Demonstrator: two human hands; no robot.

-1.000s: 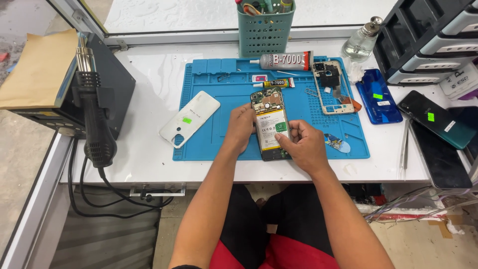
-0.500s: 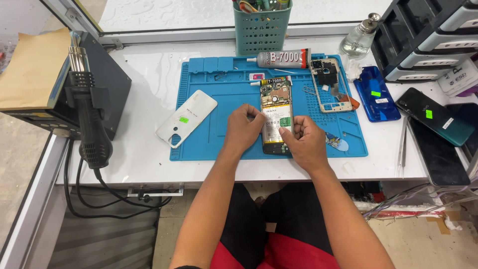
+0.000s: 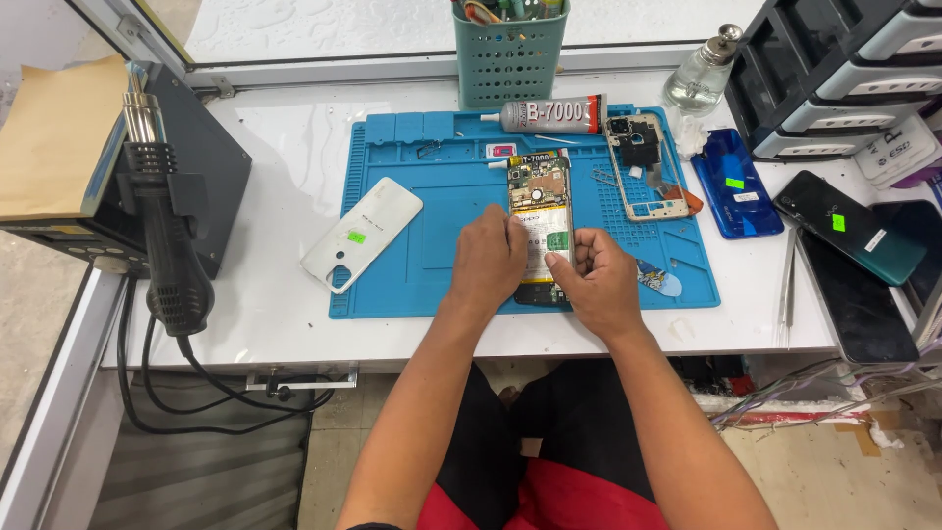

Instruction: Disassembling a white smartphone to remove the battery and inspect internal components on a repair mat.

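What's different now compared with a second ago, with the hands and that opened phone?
Little has changed. Both hands, left hand and right hand, stay on the opened phone lying on the blue mat; the fingers have only shifted slightly along its edges. The white back cover, the glue tube and the phone frame stayed where they were.

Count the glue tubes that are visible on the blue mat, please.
2. A large tube lies along the far edge of the blue mat; a smaller tube lies just behind the opened phone. Others may be hidden.
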